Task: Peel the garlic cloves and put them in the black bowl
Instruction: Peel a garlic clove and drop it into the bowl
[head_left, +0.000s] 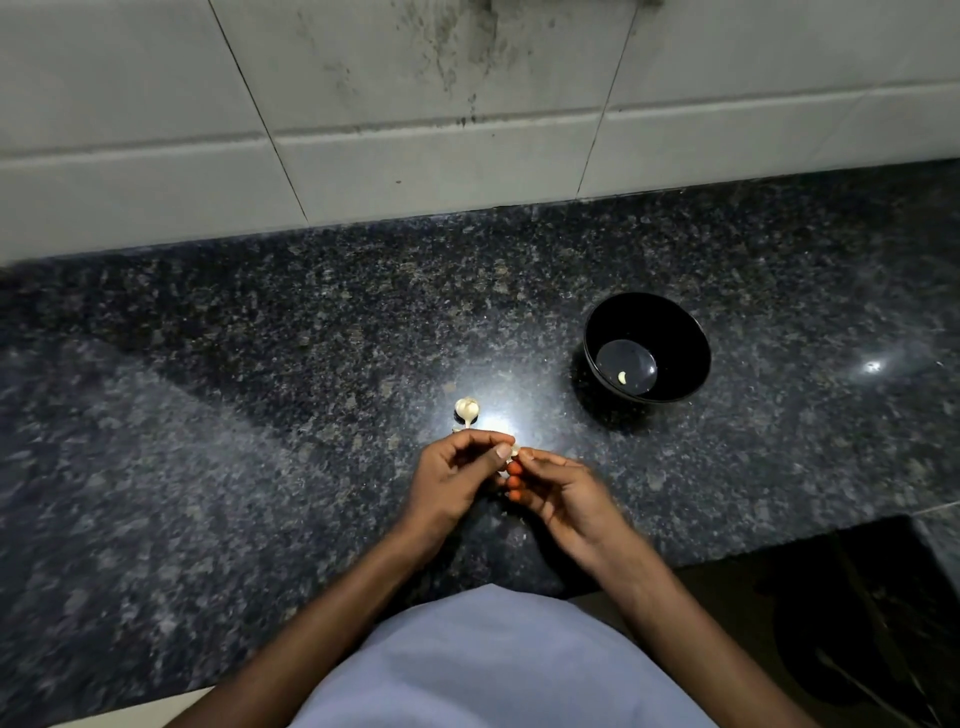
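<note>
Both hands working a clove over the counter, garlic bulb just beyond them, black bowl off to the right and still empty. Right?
Not quite: the black bowl is not empty. The head view shows one peeled clove lying on its bottom. The rest holds: the left hand and right hand pinch a garlic clove between them, with the garlic bulb just beyond.

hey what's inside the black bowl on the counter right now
Inside the round black bowl, one small pale peeled garlic clove lies on its shiny flat bottom. Nothing else shows in it, though the near inner wall is hidden behind the rim.
</note>
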